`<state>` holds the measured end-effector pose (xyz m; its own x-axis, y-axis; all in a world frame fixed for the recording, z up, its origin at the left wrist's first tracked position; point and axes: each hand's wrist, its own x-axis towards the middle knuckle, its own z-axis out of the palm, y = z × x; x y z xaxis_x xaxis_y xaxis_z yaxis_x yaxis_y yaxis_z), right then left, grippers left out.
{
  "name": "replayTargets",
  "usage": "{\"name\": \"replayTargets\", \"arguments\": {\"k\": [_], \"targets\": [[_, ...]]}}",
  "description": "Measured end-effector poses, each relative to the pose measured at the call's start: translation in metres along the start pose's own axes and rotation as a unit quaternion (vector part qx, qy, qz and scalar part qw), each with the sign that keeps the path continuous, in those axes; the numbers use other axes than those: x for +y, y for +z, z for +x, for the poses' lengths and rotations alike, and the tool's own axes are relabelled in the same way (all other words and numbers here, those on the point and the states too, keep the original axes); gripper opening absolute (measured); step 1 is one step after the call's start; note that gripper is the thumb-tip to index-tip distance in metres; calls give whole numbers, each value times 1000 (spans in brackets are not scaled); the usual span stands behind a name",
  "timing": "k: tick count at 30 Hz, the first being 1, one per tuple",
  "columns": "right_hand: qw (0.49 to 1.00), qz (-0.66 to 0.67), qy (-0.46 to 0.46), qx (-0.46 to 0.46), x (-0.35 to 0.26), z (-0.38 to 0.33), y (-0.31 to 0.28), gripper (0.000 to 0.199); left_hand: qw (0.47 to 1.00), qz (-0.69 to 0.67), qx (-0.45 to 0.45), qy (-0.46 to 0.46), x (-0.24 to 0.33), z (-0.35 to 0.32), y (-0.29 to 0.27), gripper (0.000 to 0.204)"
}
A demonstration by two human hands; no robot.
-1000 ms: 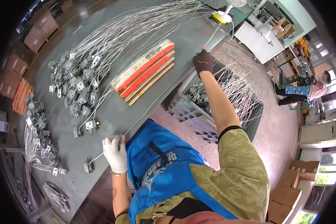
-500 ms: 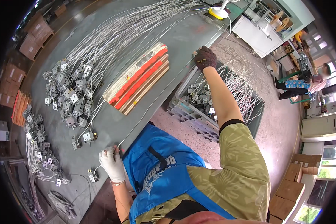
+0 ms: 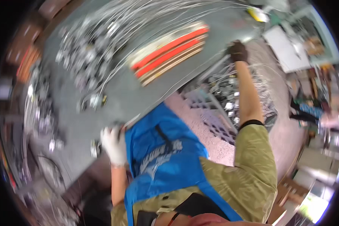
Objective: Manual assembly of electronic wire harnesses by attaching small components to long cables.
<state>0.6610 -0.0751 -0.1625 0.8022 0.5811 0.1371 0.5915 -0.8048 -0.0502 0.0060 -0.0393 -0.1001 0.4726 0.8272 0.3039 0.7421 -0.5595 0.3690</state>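
Observation:
A thin grey cable (image 3: 171,89) runs along the table's front edge between my two hands. My left hand (image 3: 113,144), in a white glove, is closed on its near end at the table's edge. At the far right corner of the table, my right hand (image 3: 238,51), in a dark glove, is closed round the other stretch, its fingers blurred. Beside my left hand lies a small metal connector block (image 3: 95,148). Another small metal block (image 3: 94,101) lies farther up, near a large pile of similar blocks (image 3: 88,56) with long pale wires.
Red-edged wooden strips (image 3: 169,51) lie on the grey table (image 3: 120,98). Under my right arm stands a grey crate (image 3: 209,122) full of blocks and wires. More blocks (image 3: 43,109) lie at the left. A person (image 3: 327,119) is at the far right.
The whole view has swung, so the table's things sit farther right and higher, and the picture is blurred. Both hands keep hold of the cable, which stays stretched between them.

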Motion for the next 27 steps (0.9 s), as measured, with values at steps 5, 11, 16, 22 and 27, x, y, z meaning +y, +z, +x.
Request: {"name": "replayTargets", "arguments": {"k": [5, 11, 16, 22, 27], "targets": [[941, -229, -246, -37, 12, 13, -4, 30, 998, -47, 12, -45, -9, -11, -6, 12], [992, -61, -101, -41, 1, -10, -24, 50, 997, -58, 3, -53, -12, -11, -7, 10], [994, -14, -101, -36, 15, 1, -10, 54, 997, -51, -18, -51, -12, -9, -10, 10], [974, 77, -142, 157, -35, -46, -46, 46, 998, -46, -21, -44, -16, -8, -8, 12], [858, 443, -207, -155, -143, -260, -72, 26, 998, -47, -17, -38, -17, -9, -7, 12]]}}
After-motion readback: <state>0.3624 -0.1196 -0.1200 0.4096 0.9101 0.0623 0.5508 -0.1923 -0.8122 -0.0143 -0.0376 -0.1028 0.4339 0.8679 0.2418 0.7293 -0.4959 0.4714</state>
